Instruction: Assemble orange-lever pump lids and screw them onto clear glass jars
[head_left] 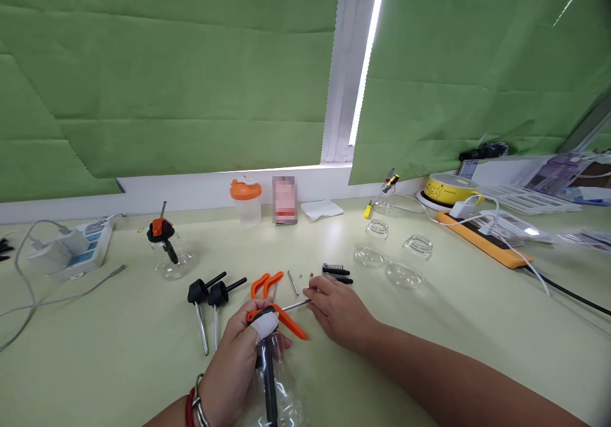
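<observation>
My left hand (pixel 248 350), with white tape on its thumb, is closed around the neck of a clear bottle (pixel 286 392). A black tube (pixel 270 382) runs down inside the bottle. At its top sit a black head and an orange lever (pixel 292 323), and a thin metal rod (pixel 296 305) points right. The bent fingers of my right hand (pixel 337 309) are close together at the rod's far end; what they pinch is hidden. Just beyond lie two orange levers (pixel 270 282), a loose metal pin (pixel 293 283), and black parts with springs (pixel 337 273).
Two black heads with metal rods (pixel 218 294) lie left of my hands. An assembled bottle (pixel 174 258) stands farther left. Two clear jars (pixel 375 242) stand right, near an orange power strip (pixel 487 239). An orange-lidded cup (pixel 247 204) and screwdrivers (pixel 389 185) are at the back.
</observation>
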A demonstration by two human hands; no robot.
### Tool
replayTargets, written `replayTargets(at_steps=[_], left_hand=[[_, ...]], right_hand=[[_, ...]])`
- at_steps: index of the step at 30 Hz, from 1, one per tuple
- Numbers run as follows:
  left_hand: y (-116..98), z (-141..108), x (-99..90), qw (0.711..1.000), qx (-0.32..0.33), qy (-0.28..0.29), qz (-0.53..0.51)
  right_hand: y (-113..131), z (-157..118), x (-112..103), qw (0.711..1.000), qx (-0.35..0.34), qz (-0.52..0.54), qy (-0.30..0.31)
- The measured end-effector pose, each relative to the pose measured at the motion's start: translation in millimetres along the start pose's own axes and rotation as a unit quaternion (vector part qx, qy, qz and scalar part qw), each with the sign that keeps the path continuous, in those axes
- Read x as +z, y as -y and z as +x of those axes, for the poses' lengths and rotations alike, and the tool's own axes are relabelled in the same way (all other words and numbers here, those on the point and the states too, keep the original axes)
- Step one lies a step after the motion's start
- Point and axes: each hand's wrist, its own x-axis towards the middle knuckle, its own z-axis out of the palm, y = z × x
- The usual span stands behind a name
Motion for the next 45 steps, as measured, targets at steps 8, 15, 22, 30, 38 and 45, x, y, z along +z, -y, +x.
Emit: replayTargets(at_steps=[8,15,22,30,38,45], left_hand=[[-4.9,10.5,-1.5,0.998,0.0,0.037,-0.047],[-3.3,8.2,-3.1,0.999,0.005,0.032,-0.012],[1.4,-3.5,1.5,0.999,0.006,0.0,0.037],[3.3,9.7,1.9,0.999,-0.027,0.034,-0.015],[-2.7,21.2,-0.8,0.995,0.009,0.076,-0.061],[-7.2,3.5,-2.4,0.993,0.079,0.033,-0.077]], right_hand=[[-6.8,-0.7,7.5,0.999,0.029,0.014,-0.023],[-6.0,0.1,2.1,0.998,0.054,0.016,-0.026],[-7.4,-2.0,1.2,0.998,0.055,0.015,-0.027],[-12.7,-1.3,3.9,0.996,0.081,0.025,-0.027],[-12.8,0.6,-13.4,0.973,0.151,0.153,-0.085],[-7.3,-12.5,-32.7,0.818,0.208,0.52,0.13]])
